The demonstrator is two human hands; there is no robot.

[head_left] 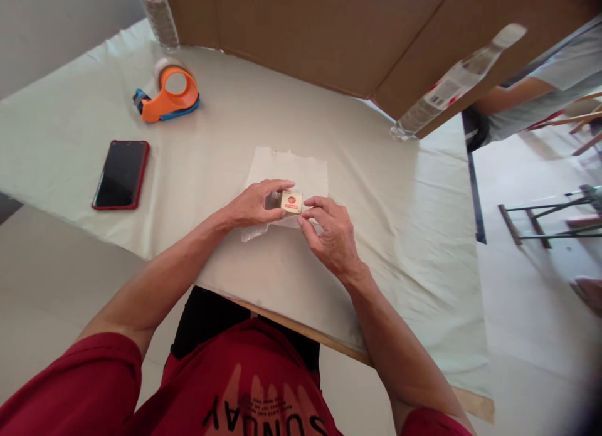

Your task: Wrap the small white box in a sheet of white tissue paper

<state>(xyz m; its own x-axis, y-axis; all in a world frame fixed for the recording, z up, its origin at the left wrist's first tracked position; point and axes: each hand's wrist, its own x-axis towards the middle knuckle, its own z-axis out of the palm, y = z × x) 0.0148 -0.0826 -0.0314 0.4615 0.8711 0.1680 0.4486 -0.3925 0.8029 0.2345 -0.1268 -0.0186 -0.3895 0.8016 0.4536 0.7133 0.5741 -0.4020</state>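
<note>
A small beige box (pixel 291 202) with a red round mark on top sits between both hands, over a sheet of white tissue paper (pixel 301 169) spread on the cloth-covered table (pixel 70 141). My left hand (pixel 254 204) grips the box's left side with thumb and fingers curled round it. My right hand (pixel 329 232) pinches its right edge with fingertips pressed together. Some crumpled clear wrap (pixel 254 233) lies under my left hand.
An orange tape dispenser (pixel 170 94) and a red-cased phone (pixel 121 174) lie at the left. Two plastic bottles (pixel 454 81) (pixel 160 15) stand by a large cardboard box (pixel 338 28) at the back. Another person's arm (pixel 517 97) shows at the far right, near a stool (pixel 550 219).
</note>
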